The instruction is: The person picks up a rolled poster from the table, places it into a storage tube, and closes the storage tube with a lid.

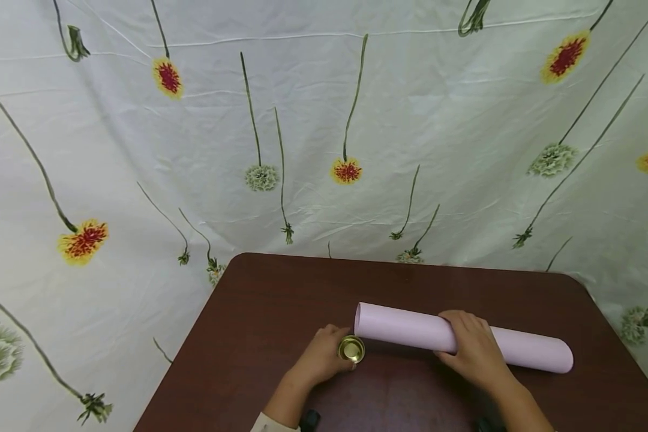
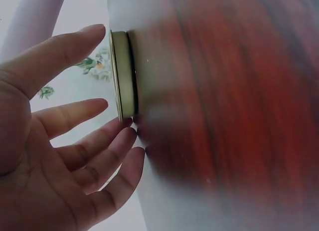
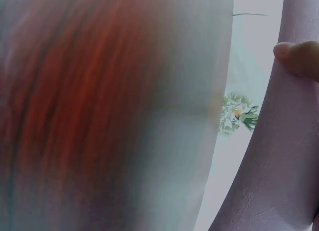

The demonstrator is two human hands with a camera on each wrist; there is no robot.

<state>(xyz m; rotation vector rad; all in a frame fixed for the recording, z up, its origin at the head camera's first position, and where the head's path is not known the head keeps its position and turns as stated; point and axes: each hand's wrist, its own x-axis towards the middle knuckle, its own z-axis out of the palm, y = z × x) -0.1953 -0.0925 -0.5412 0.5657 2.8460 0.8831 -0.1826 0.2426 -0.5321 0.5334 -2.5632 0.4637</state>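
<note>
Head view: a person's right hand point(image 1: 475, 348) grips a pale pink tube point(image 1: 529, 348) at about its middle, fingers over the top and thumb on the near side, above a dark wooden table point(image 1: 264, 300) set before a floral cloth point(image 1: 302, 120). Near the tube's left end, the left hand point(image 1: 324, 354) curves loosely around a small gold tin point(image 1: 351, 348), which sits flat on the tabletop. Seen from the left wrist, the thumb and fingers stand spread, relaxed and unclenched, the thumb just beside the tin's rim and a fingertip close to its lower edge; no firm hold shows, and whether any finger touches the metal is hard to tell. From the right wrist, a strip of cloth shows between tabletop and tube, so the tube appears raised, at least along that stretch; whether its far right end meets the wood cannot be told. Judged from this arrangement, the handling looks partway through: the tube is in hand and off the table, while the tin rests unlifted and the two pieces lie apart, neither joined nor stacked. How much work remains beyond that, the pictures do not settle.
</note>
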